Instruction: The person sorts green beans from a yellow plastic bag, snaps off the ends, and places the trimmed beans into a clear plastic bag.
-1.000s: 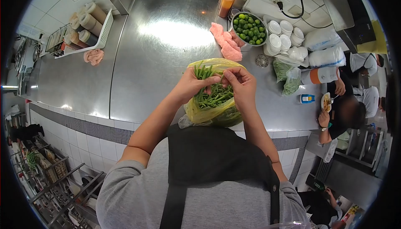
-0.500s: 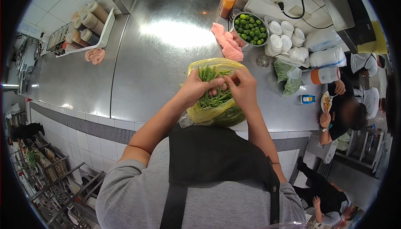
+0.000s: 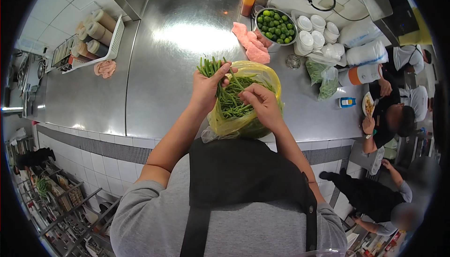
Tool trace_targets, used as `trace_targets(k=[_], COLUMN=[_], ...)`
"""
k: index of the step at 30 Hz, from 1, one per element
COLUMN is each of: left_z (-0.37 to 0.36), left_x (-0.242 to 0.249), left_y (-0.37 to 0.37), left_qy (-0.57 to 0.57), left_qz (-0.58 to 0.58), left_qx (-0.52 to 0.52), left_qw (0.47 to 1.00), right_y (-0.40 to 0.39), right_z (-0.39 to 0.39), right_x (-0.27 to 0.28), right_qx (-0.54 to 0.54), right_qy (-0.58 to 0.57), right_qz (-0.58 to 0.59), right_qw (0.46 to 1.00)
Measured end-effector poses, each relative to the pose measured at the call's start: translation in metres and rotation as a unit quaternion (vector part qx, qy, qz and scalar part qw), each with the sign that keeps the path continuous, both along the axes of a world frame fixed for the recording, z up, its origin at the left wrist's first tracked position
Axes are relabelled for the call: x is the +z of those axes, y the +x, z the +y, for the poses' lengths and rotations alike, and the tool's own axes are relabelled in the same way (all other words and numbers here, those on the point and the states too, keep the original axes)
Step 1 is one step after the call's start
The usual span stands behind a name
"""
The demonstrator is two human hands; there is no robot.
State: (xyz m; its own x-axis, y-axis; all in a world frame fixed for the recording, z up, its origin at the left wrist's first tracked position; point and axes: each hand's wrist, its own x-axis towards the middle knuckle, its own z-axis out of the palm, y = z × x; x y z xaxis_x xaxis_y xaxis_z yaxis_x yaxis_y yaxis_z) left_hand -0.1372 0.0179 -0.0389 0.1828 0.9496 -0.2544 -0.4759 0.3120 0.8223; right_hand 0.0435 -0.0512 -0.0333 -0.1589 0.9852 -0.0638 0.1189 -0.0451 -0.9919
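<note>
A bunch of green beans [image 3: 206, 66] is gripped in my left hand [image 3: 206, 88], their tips sticking out past the thumb at the bag's left edge. My right hand [image 3: 263, 107] is closed in a pinch over the bag. A single green bean [image 3: 236, 79] slants between my two hands, its lower end at my right fingertips. Below them stands a yellow plastic bag [image 3: 276, 81], its mouth spread wide. Loose green beans [image 3: 230, 104] fill it. My right hand covers part of them.
Pink cloth [image 3: 253, 46], a steel bowl of green limes [image 3: 276, 27] and stacked white tubs [image 3: 311, 34] lie beyond the bag on the steel counter [image 3: 164, 79]. Sauce bottles fill a white basket [image 3: 115, 41] at left. A person with a plate [image 3: 368, 103] sits at right.
My hands have moved apart. The left went left with the bunch; the right dropped lower over the bag, uncovering more beans. Another person has come further into view at lower right.
</note>
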Motion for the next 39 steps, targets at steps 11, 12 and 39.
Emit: trace_targets(k=[11, 12, 39], left_z=[-0.006, -0.004, -0.003], left_x=[0.011, 0.011, -0.006], left_y=[0.006, 0.005, 0.003], left_qy=[0.05, 0.05, -0.176], left_qz=[-0.027, -0.028, -0.126], left_qx=[0.044, 0.045, -0.144], left_qw=[0.997, 0.997, 0.966], right_y=[0.015, 0.016, 0.029], right_z=[0.016, 0.017, -0.01], right_x=[0.001, -0.003, 0.01], right_qx=[-0.102, -0.092, 0.007], right_qy=[0.121, 0.109, 0.201], right_qz=[-0.278, -0.324, -0.142], right_qw=[0.947, 0.935, 0.969])
